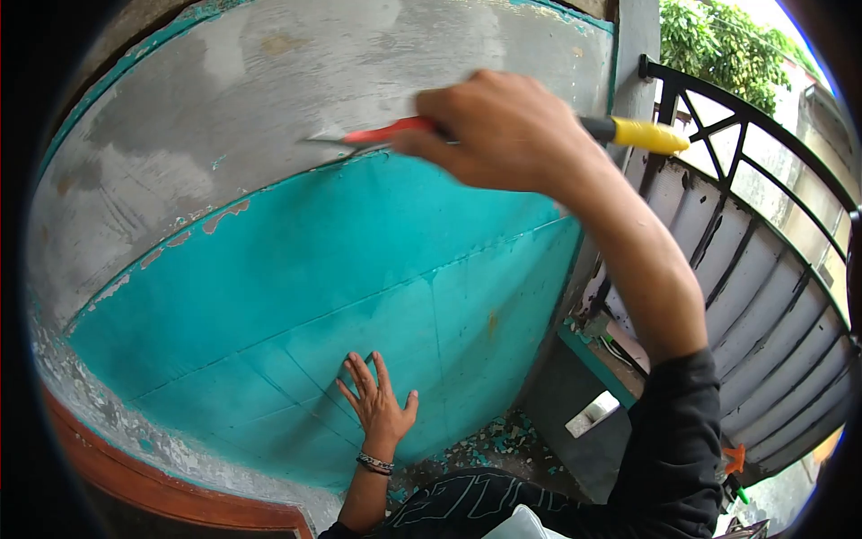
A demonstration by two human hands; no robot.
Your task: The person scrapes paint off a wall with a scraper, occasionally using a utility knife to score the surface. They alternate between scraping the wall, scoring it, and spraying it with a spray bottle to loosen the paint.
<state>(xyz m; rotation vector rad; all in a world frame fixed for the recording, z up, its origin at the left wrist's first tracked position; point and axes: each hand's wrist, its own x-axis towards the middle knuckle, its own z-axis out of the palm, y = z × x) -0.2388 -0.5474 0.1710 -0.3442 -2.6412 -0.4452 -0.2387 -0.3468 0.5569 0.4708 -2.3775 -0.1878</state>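
Observation:
Blurred by motion, my right hand (503, 130) is closed around a paint scraper (386, 131) with a red shaft and a black and yellow handle end. Its pale metal blade (325, 137) points left, right at the edge where bare grey wall (269, 90) meets turquoise paint (305, 242). Lower down, my left hand (382, 415) lies with fingers spread on the turquoise surface and holds nothing. A dark bracelet circles that wrist. Chipped patches run along the upper border of the paint.
Turquoise paint flakes (503, 440) litter the floor below the wall. To the right stand a black metal gate (745, 234) and a dark ledge with turquoise edging (584, 350), with a whitish rectangular item (593, 415) near it. Brown wooden trim (171, 481) curves along the lower left.

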